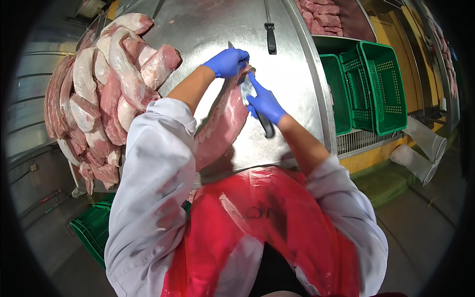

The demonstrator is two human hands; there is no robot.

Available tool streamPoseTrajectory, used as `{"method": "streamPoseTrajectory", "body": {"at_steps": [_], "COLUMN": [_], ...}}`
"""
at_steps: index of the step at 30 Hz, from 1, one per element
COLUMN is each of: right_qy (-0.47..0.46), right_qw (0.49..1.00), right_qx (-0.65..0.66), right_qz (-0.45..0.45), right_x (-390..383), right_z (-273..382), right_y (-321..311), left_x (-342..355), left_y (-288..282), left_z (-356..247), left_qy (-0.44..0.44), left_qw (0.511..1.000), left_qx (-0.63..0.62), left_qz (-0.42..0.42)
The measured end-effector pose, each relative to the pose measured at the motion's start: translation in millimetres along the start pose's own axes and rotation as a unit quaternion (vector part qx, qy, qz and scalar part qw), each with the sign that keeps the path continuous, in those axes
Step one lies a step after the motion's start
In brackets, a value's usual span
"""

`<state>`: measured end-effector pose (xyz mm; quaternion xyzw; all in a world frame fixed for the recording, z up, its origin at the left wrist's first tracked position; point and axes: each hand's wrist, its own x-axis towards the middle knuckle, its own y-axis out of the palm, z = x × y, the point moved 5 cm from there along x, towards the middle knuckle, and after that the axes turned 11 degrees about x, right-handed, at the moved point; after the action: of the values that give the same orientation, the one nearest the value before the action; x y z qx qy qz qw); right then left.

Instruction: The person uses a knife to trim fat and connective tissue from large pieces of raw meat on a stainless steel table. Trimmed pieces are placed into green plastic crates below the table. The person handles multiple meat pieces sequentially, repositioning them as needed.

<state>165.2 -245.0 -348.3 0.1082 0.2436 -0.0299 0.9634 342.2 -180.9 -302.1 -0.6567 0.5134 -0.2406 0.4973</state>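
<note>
A long pink strip of meat (223, 126) lies on the steel table before me, its near end at the table edge by my apron. My left hand (226, 63), in a blue glove, is closed over the strip's far end. In my right hand (267, 105), also gloved in blue, is a knife (268, 127) with a black handle; its wide blade lies against the meat's right side near the far end. A pointed metal tip shows just beyond my left hand; whether it belongs to the same knife I cannot tell. My left fingertips are partly hidden.
Long cuts of meat (106, 94) are heaped at the left. A black-handled tool with a thin metal rod (270, 38) rests at the far side of the steel table (297, 114). Green crates (386, 89) stand at the right, below a tray of meat pieces (324, 17). Another green crate (91, 227) is low at left.
</note>
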Motion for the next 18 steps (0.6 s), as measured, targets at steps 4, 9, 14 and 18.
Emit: {"method": "streamPoseTrajectory", "body": {"at_steps": [4, 9, 14, 18], "right_qy": [-0.002, -0.037, 0.013, 0.024], "right_qw": [0.999, 0.998, 1.0, 0.997], "right_qx": [0.03, 0.032, -0.004, -0.017], "right_qz": [-0.015, 0.048, 0.008, 0.078], "right_x": [0.9, -58.5, -13.4, -82.6], "right_z": [-7.0, -42.5, -21.5, -53.7], "right_y": [3.9, 18.8, 17.4, 21.8], "left_x": [5.9, 1.6, 6.1, -0.4], "left_y": [-2.8, -3.5, -7.8, -14.6], "left_z": [-10.3, -9.2, -19.1, -9.8], "left_qy": [-0.005, -0.006, 0.016, -0.017], "left_qw": [1.0, 1.0, 0.999, 0.997], "left_qx": [0.014, 0.004, 0.018, 0.003], "left_qz": [-0.01, -0.028, -0.044, -0.069]}}
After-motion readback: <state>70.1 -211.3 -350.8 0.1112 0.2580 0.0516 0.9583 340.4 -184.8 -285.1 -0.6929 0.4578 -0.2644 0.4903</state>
